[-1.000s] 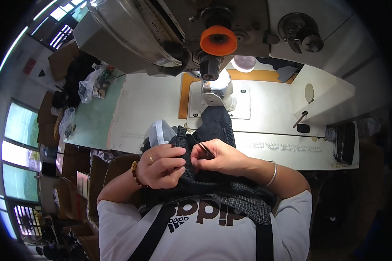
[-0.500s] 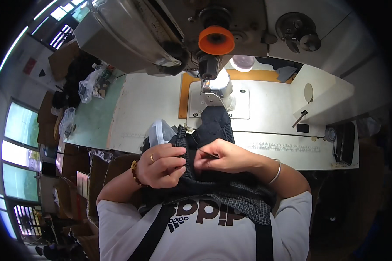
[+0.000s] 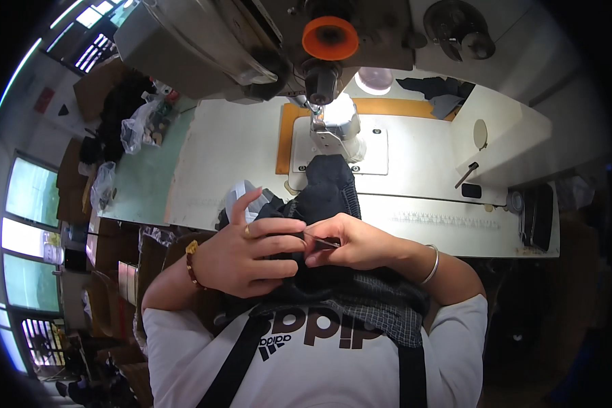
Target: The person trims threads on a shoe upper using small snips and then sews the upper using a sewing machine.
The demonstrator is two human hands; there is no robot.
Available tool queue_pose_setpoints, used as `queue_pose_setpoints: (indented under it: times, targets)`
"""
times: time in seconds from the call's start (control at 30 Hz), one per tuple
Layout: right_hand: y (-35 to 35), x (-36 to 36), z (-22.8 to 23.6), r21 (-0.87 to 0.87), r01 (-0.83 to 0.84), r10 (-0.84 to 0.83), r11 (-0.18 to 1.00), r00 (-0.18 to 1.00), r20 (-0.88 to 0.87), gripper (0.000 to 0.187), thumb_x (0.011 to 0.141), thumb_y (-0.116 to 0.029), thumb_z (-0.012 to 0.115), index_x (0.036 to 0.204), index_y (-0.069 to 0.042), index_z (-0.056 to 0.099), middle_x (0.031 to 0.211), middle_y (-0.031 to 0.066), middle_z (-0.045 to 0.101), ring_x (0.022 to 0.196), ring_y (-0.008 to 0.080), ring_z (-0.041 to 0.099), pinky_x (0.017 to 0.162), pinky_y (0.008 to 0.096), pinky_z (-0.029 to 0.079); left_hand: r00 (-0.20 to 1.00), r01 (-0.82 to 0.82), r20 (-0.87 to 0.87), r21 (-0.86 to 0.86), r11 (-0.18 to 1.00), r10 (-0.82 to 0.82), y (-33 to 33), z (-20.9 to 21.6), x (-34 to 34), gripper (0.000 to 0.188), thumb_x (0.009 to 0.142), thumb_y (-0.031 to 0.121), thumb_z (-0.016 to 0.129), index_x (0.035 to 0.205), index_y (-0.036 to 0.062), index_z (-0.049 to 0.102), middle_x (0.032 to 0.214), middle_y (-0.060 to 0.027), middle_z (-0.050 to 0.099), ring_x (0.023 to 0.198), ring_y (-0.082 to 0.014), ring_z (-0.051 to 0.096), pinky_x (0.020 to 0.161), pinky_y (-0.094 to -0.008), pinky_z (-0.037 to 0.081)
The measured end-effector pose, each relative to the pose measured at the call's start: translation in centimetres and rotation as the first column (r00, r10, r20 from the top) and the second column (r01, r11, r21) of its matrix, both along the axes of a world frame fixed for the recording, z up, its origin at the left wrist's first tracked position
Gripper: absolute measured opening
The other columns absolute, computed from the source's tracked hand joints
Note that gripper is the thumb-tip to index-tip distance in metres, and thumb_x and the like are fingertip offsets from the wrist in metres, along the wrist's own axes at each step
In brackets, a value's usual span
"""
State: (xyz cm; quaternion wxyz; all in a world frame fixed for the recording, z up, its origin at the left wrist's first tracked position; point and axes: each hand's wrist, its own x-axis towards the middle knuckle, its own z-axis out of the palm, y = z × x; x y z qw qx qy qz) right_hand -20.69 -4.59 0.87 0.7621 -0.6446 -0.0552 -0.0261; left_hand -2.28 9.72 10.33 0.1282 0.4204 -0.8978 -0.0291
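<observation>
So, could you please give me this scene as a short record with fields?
Setting: sewing machine on a pale table
Left hand: grips the dark fabric, forefinger raised
Right hand: pinches a thin metal tool at the fabric
Fabric: runs from the lap up to the needle plate
Wrists: bead bracelet left, bangle right

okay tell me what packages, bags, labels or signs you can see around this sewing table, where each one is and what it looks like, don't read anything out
Clear plastic bag: far left of the table, crumpled, holding small mixed-colour items.
Second clear plastic bag: left table edge, nearer the windows, bunched.
Red sign: left wall, small rectangle.
Cardboard boxes: brown, left of the table.
No screens show.
</observation>
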Motion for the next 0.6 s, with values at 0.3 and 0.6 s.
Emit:
queue_pose_setpoints:
  times: [0.3,0.6]
  targets:
    - [0.8,-2.2,1.0,-0.514,0.239,-0.221,0.824,0.97,0.096,0.017,0.084,-0.012,0.071,0.09,-0.002,0.059,0.084,0.0101,0.067,0.083,0.0236,0.068,0.069,0.0329,0.052,0.967,0.124,0.21,0.119,0.985,-0.147,1.2,0.7,-1.9,0.015,0.073,0.02,0.065,0.081,0.0195,0.053,0.086,0.0032,0.046,0.096,-0.0146,0.051,0.107,-0.0499,0.024]
    - [1.6,-5.6,3.5,-0.818,0.471,-0.189,0.332,0.882,0.431,0.024,0.076,-0.011,0.064,0.097,-0.004,0.055,0.08,0.0073,0.048,0.062,0.0226,0.054,0.052,0.0338,0.042,0.988,0.042,0.156,-0.122,0.992,-0.023,3.5,-1.0,-2.3,0.018,0.067,0.017,0.064,0.078,0.0216,0.051,0.087,0.0029,0.047,0.096,-0.0163,0.048,0.105,-0.0489,0.029]
